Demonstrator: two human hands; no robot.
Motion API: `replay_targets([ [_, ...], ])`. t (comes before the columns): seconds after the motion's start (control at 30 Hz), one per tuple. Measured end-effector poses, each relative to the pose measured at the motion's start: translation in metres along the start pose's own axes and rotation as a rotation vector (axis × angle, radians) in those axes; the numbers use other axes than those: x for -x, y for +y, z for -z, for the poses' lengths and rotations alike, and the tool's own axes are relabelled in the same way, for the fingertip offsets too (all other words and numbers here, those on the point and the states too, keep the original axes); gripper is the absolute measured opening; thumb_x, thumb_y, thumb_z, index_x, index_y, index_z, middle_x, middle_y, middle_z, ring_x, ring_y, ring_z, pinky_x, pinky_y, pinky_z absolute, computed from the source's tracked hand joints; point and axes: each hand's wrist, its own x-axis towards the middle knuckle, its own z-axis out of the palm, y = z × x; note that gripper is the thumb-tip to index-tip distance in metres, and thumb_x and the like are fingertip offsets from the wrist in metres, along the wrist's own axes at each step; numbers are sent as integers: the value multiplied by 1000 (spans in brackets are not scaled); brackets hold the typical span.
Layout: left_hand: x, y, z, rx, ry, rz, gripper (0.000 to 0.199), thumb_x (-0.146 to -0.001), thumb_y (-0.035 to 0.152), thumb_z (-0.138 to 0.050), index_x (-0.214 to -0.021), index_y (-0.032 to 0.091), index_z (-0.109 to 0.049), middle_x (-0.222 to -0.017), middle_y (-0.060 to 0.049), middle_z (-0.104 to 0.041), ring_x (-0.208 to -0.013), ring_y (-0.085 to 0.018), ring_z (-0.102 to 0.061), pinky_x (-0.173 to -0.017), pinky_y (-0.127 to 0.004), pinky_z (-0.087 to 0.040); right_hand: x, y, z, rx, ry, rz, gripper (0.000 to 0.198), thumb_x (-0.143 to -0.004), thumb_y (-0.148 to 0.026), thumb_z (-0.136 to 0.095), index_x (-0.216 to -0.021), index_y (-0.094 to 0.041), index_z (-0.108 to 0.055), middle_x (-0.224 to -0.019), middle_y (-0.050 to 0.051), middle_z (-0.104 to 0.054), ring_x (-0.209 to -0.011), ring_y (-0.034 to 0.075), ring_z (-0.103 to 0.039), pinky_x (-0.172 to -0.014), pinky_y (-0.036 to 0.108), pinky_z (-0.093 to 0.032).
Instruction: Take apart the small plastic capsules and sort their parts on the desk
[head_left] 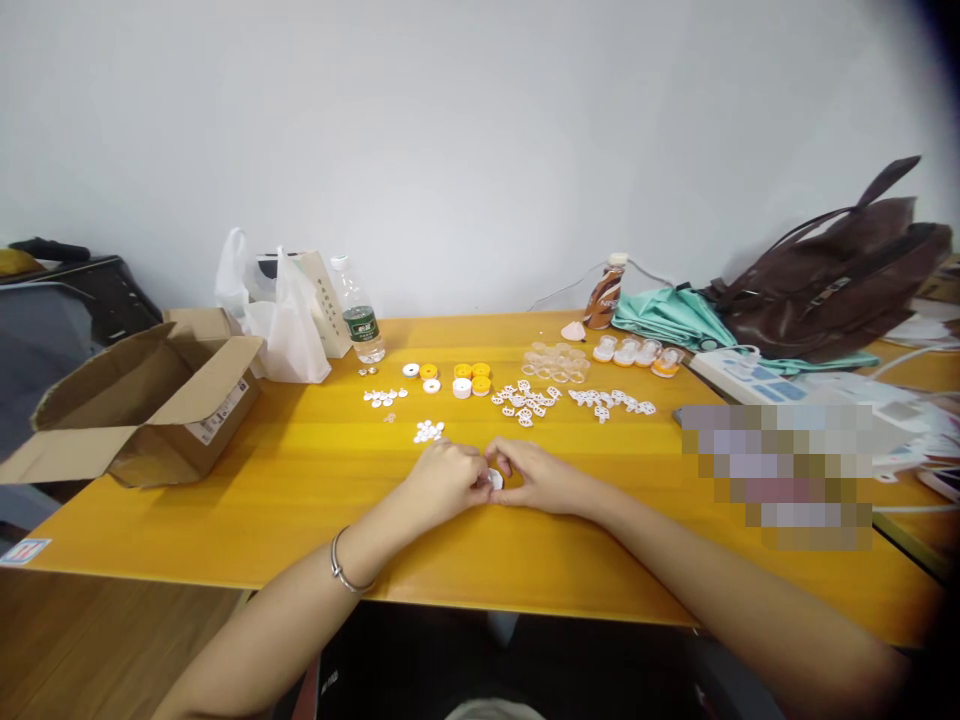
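A small round white plastic piece (495, 480) is between my two hands, low over the front middle of the table. My left hand (448, 480) pinches it from the left, its fingertips bent down. Curved around its right side is my right hand (536, 478), thumb and forefinger closing on it. Small white discs (429, 431) lie just beyond my left hand. White cut-out pieces (525, 402) are spread beyond my right hand, with more white cut-outs (611, 401) further right. Behind them sit white and yellow round cases (462, 386) and clear round covers (555, 362).
An open cardboard box (187, 415) stands on the left. A white plastic bag (289, 330) and a water bottle (363, 320) are behind it. At the back right are a brown drink bottle (604, 293), green cloth (667, 315), a brown bag (817, 285) and a power strip (739, 375).
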Motion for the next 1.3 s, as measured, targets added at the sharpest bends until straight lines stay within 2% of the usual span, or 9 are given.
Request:
replay_targets([
  [0.13, 1, 1, 1, -51, -11, -21, 14, -78, 24, -53, -76, 17, -65, -73, -5, -66, -64, -16, -60, -63, -26, -38, 0, -2, 1, 1, -17, 28, 17, -73, -31, -60, -76, -19, -48, -72, -2, -51, -66, 11, -46, -62, 23, -36],
  [0.37, 0, -4, -8, -32, 23, -36, 12, -78, 24, -53, -78, 17, -63, -74, -5, -66, -67, -16, -60, -65, -26, -39, 0, 0, 1, -11, -15, -7, 21, -71, -34, -63, -78, -19, -50, -74, -2, -53, -68, 12, -47, -63, 24, -37],
  [0.5, 0, -7, -4, 0, 41, -44, 10, -77, 24, -55, -78, 17, -62, -74, -5, -65, -68, -17, -60, -66, -27, -39, 0, 2, 0, -21, -9, -14, 23, -70, -35, -63, -80, -19, -50, -75, -2, -54, -69, 12, -48, -64, 24, -37],
  [0.6, 1, -22, 6, 61, 109, 4, 12, -79, 23, -51, -79, 18, -62, -75, -4, -65, -70, -16, -59, -68, -25, -40, 2, 2, 0, -34, -3, -29, 24, -70, -36, -64, -82, -20, -51, -77, -2, -54, -69, 12, -48, -65, 24, -38],
  [0.7, 4, -50, 17, 104, 231, 151, 15, -81, 22, -47, -81, 19, -62, -81, -4, -65, -74, -15, -58, -68, -24, -41, 3, 0, 1, -39, -9, -51, 24, -70, -37, -64, -84, -20, -53, -79, -1, -55, -72, 13, -49, -66, 25, -38],
  [0.77, 4, -70, 19, 88, 266, 250, 15, -80, 24, -48, -79, 18, -62, -80, -4, -64, -74, -15, -58, -68, -24, -41, 3, -1, 2, -40, -15, -59, 24, -70, -37, -64, -83, -20, -53, -80, -1, -55, -73, 13, -49, -66, 25, -38],
  [0.93, -1, -93, 11, 56, 220, 332, 14, -78, 23, -50, -77, 18, -63, -79, -4, -64, -73, -15, -58, -66, -24, -42, 3, 0, 2, -45, -16, -66, 25, -69, -38, -64, -83, -21, -54, -80, -1, -55, -73, 13, -49, -67, 25, -38],
  [1.13, -10, -90, 3, -41, 198, 277, 17, -79, 22, -49, -79, 19, -66, -80, -5, -65, -78, -17, -57, -69, -26, -40, 3, 2, 1, -51, -8, -62, 27, -70, -40, -65, -84, -20, -53, -81, -1, -55, -73, 13, -49, -67, 25, -37],
  [1.3, -9, -89, 1, -38, 192, 255, 17, -78, 23, -51, -77, 20, -67, -80, -6, -64, -77, -18, -57, -70, -26, -40, 2, 2, 2, -51, -15, -51, 31, -67, -44, -67, -83, -20, -53, -80, -2, -54, -72, 13, -49, -66, 24, -37],
])
